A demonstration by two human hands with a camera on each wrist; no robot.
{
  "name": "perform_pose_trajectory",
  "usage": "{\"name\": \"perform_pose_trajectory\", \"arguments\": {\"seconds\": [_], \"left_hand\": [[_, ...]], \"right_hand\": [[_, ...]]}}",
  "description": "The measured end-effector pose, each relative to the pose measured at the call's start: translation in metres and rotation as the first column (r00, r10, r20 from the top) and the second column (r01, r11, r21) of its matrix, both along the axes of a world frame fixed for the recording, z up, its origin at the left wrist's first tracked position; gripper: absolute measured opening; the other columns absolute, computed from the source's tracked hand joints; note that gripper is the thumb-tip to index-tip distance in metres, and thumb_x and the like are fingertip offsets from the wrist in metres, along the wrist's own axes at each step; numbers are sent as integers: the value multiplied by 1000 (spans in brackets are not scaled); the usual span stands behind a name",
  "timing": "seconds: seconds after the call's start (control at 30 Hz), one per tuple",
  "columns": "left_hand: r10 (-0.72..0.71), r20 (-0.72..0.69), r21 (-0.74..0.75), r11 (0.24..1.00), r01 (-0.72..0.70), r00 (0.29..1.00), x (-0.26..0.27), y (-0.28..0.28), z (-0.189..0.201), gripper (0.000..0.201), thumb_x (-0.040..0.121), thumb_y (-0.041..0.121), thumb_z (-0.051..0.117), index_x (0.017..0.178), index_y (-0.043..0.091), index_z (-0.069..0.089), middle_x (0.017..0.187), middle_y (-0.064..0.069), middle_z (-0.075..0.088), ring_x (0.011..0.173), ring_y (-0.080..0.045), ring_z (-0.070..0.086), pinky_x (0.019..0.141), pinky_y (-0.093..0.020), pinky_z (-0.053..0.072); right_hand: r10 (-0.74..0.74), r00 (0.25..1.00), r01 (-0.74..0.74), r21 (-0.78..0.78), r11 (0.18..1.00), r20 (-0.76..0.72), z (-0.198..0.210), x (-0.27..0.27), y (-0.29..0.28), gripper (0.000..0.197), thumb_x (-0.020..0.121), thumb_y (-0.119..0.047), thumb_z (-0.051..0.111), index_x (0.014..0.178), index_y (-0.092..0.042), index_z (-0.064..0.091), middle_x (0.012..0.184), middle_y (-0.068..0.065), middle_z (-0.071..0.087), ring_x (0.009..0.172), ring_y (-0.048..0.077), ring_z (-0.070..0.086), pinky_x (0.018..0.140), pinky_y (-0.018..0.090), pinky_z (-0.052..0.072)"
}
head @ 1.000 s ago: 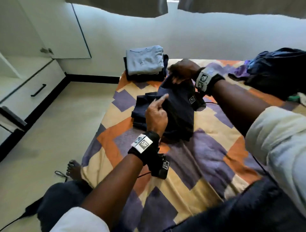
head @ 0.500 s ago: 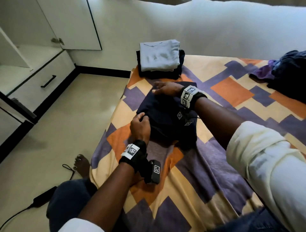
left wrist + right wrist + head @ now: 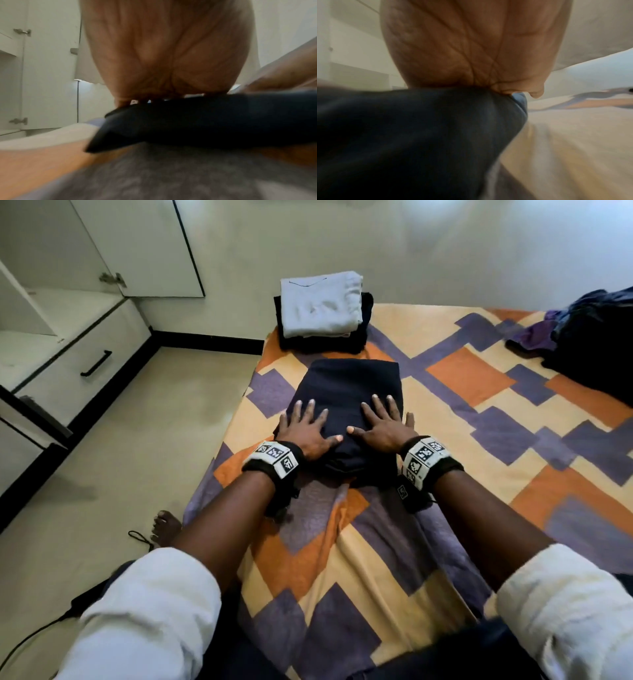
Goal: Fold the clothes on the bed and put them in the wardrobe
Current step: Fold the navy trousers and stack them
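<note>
A folded navy garment [image 3: 349,385] lies near the bed's left edge. My left hand [image 3: 306,424] lies flat on its near left part with the fingers spread and straight. My right hand [image 3: 383,422] presses flat on its near right part, fingers spread. In the left wrist view the palm [image 3: 168,51] sits on the dark fabric [image 3: 197,119]. In the right wrist view the palm [image 3: 471,44] bears on the same cloth [image 3: 419,128]. Behind it stands a stack with a light grey folded piece [image 3: 322,302] on top of dark ones.
The bed wears a patchwork sheet [image 3: 479,412] of orange, purple and cream. A heap of unfolded dark and purple clothes [image 3: 589,337] lies at the far right. The open wardrobe [image 3: 51,313] with a drawer [image 3: 85,364] stands left, across bare floor [image 3: 137,440]. A cable [image 3: 140,537] lies by my foot.
Both hands have let go of the navy garment's edges and now lie flat, side by side, on top of it. The garment has become a neat folded rectangle.
</note>
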State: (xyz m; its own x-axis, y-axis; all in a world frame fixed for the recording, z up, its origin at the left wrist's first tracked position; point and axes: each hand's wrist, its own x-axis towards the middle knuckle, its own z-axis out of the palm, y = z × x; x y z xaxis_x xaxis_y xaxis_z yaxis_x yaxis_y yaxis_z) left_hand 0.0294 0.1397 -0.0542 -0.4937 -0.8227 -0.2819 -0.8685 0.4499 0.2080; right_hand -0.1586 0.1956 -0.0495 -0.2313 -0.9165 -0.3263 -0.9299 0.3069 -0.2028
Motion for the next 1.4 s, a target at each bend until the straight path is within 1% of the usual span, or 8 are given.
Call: {"name": "perform_pose_trajectory", "arguments": {"seconds": [0.2, 0.37, 0.53, 0.97, 1.13, 1.2, 1.3, 1.4], "left_hand": [[118, 11, 91, 989, -119, 993, 10, 0, -29, 115, 77, 88, 37, 158, 17, -2, 166, -4, -4, 153, -20, 1, 121, -52, 10], [7, 124, -150, 989, 12, 992, -8, -22, 7, 97, 82, 84, 33, 146, 11, 39, 153, -15, 38, 141, -31, 33, 114, -50, 25], [-175, 184, 29, 985, 173, 967, -21, -47, -1, 119, 71, 84, 56, 158, 29, -3, 165, -1, -13, 152, -26, -13, 122, -54, 0], [-183, 104, 105, 979, 172, 978, -11, -62, -42, 122, 64, 89, 54, 153, 42, -15, 162, 6, -25, 150, -20, -20, 120, -57, -3], [-147, 106, 66, 988, 141, 983, -11, -51, -29, 121, 64, 89, 56, 155, 40, -6, 164, 4, -17, 152, -22, -11, 120, -57, 2], [-166, 135, 0, 986, 168, 977, -17, -55, -12, 110, 64, 90, 55, 154, 36, 22, 165, -2, 10, 151, -27, 13, 118, -56, 15], [-214, 92, -100, 970, 223, 972, -31, -69, 22, 64, 83, 78, 48, 102, 19, 66, 122, -13, 64, 115, -35, 58, 96, -44, 44], [-241, 87, -168, 953, 252, 967, -52, -90, 48, 47, 100, 49, 47, 108, 6, 63, 117, -20, 64, 108, -37, 59, 87, -38, 45]], "right_hand": [[-54, 994, 55, -8, 998, 91, -30, -4, 8, 90, 83, -82, 30, 154, -39, -3, 159, -16, -22, 145, 12, -26, 116, 58, -10], [37, 999, -36, -89, 995, 10, -14, -15, -12, 107, 77, -86, 38, 154, -31, -11, 159, -8, -25, 146, 16, -25, 116, 56, -13], [32, 999, -32, -44, 998, -5, -2, -41, -48, 124, 65, -89, 51, 154, -30, -13, 159, -8, -26, 145, 16, -27, 115, 58, -12], [-296, 919, 312, -20, 950, 262, -27, -50, -24, 146, 53, -84, 68, 152, -22, -19, 163, 7, -11, 150, 27, -4, 121, 48, -1], [-326, 872, 396, -133, 909, 365, -27, -17, 32, 133, 51, -76, 76, 151, -14, 15, 156, 8, 24, 143, 29, 22, 117, 45, 23], [-372, 857, 460, -204, 864, 357, -33, -3, 48, 117, 54, -73, 77, 143, -13, 31, 145, 9, 36, 135, 31, 33, 110, 44, 34], [-481, 652, 626, -57, 778, 586, -45, 4, 52, 105, 47, -82, 70, 122, -10, 58, 125, 10, 60, 115, 30, 58, 98, 43, 50], [-484, 325, 742, 99, 663, 813, -57, 2, 47, 105, 42, -88, 69, 104, -3, 70, 98, 5, 74, 93, 27, 71, 87, 44, 57]]}}
